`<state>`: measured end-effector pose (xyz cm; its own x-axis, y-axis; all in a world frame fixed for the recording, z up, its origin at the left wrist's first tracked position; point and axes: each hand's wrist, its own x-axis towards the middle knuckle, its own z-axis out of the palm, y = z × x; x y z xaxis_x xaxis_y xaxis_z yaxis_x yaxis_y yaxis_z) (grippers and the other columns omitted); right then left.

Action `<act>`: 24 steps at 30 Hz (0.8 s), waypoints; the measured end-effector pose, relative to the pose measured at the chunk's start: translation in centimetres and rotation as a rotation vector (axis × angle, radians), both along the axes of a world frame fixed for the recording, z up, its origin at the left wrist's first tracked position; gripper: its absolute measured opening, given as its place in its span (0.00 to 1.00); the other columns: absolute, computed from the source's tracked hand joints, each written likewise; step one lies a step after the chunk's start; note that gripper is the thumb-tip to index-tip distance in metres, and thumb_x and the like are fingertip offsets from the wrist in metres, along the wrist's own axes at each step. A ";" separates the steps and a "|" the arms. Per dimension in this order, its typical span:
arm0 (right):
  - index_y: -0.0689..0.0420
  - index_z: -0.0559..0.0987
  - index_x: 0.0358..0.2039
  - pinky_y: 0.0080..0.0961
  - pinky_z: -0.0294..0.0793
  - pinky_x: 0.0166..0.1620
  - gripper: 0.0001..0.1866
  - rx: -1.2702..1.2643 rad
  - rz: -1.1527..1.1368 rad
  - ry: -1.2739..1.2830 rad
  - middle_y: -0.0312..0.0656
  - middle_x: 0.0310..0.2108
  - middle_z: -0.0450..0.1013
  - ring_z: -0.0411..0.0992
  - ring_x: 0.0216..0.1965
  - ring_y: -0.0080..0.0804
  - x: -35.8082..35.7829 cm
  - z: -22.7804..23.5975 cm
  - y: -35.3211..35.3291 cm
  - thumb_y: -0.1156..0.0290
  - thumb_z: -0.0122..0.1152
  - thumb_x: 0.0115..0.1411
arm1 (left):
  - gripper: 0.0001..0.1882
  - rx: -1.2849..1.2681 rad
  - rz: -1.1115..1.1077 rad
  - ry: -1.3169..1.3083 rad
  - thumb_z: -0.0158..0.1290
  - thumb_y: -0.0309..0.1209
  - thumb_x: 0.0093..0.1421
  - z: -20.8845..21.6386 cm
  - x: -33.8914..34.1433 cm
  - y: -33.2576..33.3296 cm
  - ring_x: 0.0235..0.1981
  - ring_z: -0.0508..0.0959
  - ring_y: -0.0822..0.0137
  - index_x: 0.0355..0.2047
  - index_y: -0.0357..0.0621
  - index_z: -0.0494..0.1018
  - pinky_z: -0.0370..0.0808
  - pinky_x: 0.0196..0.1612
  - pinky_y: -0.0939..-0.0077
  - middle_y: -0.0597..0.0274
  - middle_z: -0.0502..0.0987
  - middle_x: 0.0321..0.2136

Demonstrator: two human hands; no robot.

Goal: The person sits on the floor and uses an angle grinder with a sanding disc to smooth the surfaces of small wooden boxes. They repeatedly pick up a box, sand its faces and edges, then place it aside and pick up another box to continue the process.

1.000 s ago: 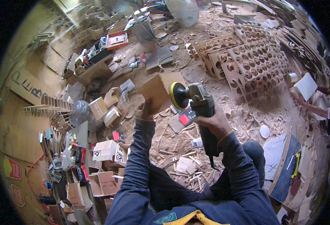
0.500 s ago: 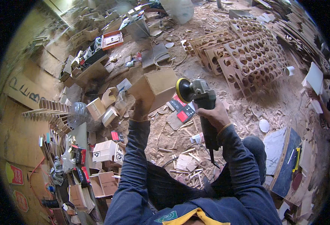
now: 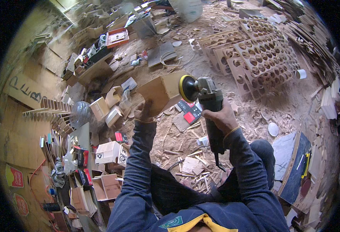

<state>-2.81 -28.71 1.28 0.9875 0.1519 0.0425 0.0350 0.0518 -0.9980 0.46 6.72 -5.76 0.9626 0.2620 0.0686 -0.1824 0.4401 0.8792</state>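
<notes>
My left hand [image 3: 143, 111] is closed on the near left side of a light brown wooden box [image 3: 158, 92], holding it up off the floor in front of me. Wrapped round the dark body of an angle sander [image 3: 211, 101] is my right hand [image 3: 223, 118]. The sander's round pad with a yellow rim [image 3: 187, 88] faces left and meets the box's right face. A black cord runs down from the tool's lower end toward my feet. The fingers under the box are partly hidden.
Wood offcuts [image 3: 195, 166] and dust cover the floor. Panels full of round holes [image 3: 259, 58] lean at the far right. Small wooden boxes [image 3: 108, 152] and red-black packs [image 3: 81, 156] crowd my left. An orange tray [image 3: 117, 37] stands at the far left, a curved blue-grey board [image 3: 295, 170] at my right.
The box has turned in my left hand and its right face now meets the sander's pad. My right hand has shifted slightly left. At the far right, a person's arm and white sheet have left view.
</notes>
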 end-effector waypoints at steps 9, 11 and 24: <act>0.60 0.79 0.48 0.28 0.79 0.44 0.26 0.010 0.072 0.009 0.40 0.39 0.80 0.77 0.38 0.27 -1.5 2.9 0.6 0.73 0.76 0.47 | 0.22 0.003 -0.012 0.004 0.68 0.42 0.61 -0.1 -0.8 -0.2 0.38 0.84 0.62 0.43 0.33 0.81 0.83 0.43 0.67 0.54 0.84 0.40; 0.60 0.79 0.47 0.28 0.78 0.44 0.25 0.023 0.078 -0.010 0.40 0.39 0.80 0.77 0.37 0.27 -1.7 3.0 0.8 0.73 0.76 0.47 | 0.22 0.004 -0.013 0.006 0.68 0.42 0.60 -0.2 -0.9 -0.4 0.38 0.84 0.62 0.43 0.33 0.81 0.83 0.43 0.67 0.54 0.84 0.40; 0.59 0.80 0.46 0.29 0.77 0.47 0.27 0.016 0.039 -0.008 0.40 0.39 0.81 0.78 0.39 0.29 -1.7 1.8 0.4 0.69 0.77 0.43 | 0.23 -0.001 0.003 -0.004 0.68 0.42 0.60 0.0 -0.6 -0.3 0.38 0.85 0.61 0.43 0.33 0.80 0.84 0.44 0.66 0.54 0.84 0.40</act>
